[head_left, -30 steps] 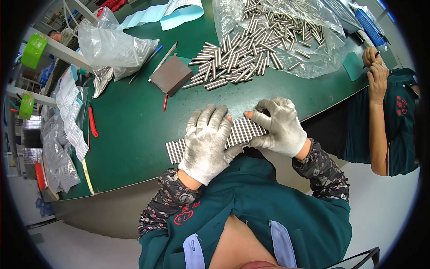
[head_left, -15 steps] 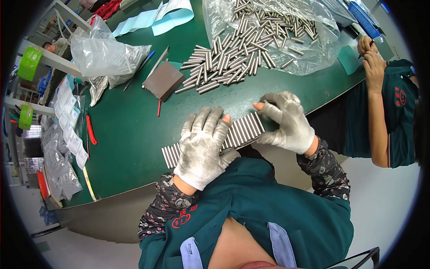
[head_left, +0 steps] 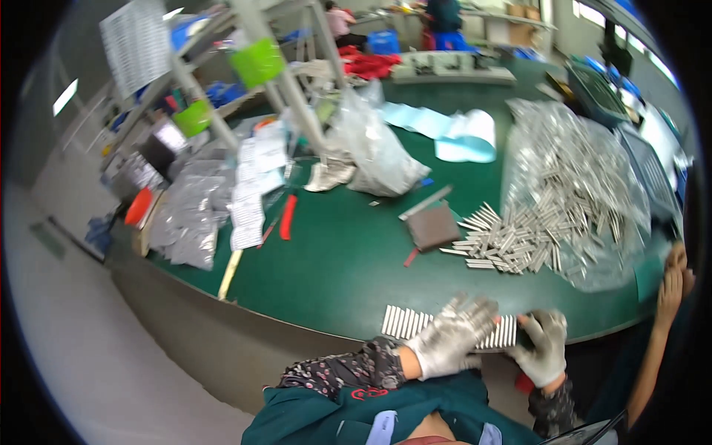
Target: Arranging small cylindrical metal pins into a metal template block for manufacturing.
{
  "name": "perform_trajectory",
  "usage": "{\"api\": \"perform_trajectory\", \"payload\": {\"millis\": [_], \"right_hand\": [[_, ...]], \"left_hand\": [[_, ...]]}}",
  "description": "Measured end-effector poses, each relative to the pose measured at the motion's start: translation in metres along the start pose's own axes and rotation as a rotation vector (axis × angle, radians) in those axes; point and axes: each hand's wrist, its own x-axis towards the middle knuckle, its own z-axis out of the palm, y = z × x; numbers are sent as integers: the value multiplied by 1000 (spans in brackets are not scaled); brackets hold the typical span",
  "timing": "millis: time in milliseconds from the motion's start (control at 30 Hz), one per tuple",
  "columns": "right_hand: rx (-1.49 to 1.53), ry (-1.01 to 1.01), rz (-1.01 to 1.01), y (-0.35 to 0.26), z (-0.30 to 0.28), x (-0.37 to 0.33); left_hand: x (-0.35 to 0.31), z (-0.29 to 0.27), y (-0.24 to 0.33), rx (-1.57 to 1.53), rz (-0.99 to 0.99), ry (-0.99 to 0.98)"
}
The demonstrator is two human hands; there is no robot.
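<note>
A row of short metal pins (head_left: 400, 322) lies side by side along the near edge of the green table. Across its middle rests my left hand (head_left: 451, 340), in a dirty white glove, with fingers stretched out and hiding some pins. My right hand (head_left: 545, 347), gloved too, is at the right end of the row, thumb and fingers apart. Beyond the hands a loose pile of the same pins (head_left: 515, 245) spreads out of a clear plastic bag (head_left: 526, 133). Left of the pile sits a brown block (head_left: 434, 228).
A stuffed clear bag (head_left: 382, 159) and light-blue paper (head_left: 471, 137) lie farther back. Printed sheets (head_left: 248, 200), grey plastic bags (head_left: 193, 211) and a red-handled tool (head_left: 288, 217) occupy the left side. At the right edge are a co-worker's hands (head_left: 673, 282) and a blue-grey basket (head_left: 647, 170).
The head view has swung left and up, so the table, hands and pins appear lower and farther right. Both hands remain at the row, the left one farther along toward its right end.
</note>
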Motion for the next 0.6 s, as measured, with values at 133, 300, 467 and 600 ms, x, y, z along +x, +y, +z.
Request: {"api": "perform_trajectory", "payload": {"millis": [133,300,467,600], "right_hand": [[91,20,-23,-3,10,6],[155,-222,-163,-10,24,32],[113,-279,-257,-7,30,37],[29,-349,-285,-10,25,40]], "left_hand": [[-6,-3,2,43,9,36],[-6,-20,3,40,-12,21],[-28,-27,-14,31,-20,46],[-61,-43,-37,118,-106,38]]}}
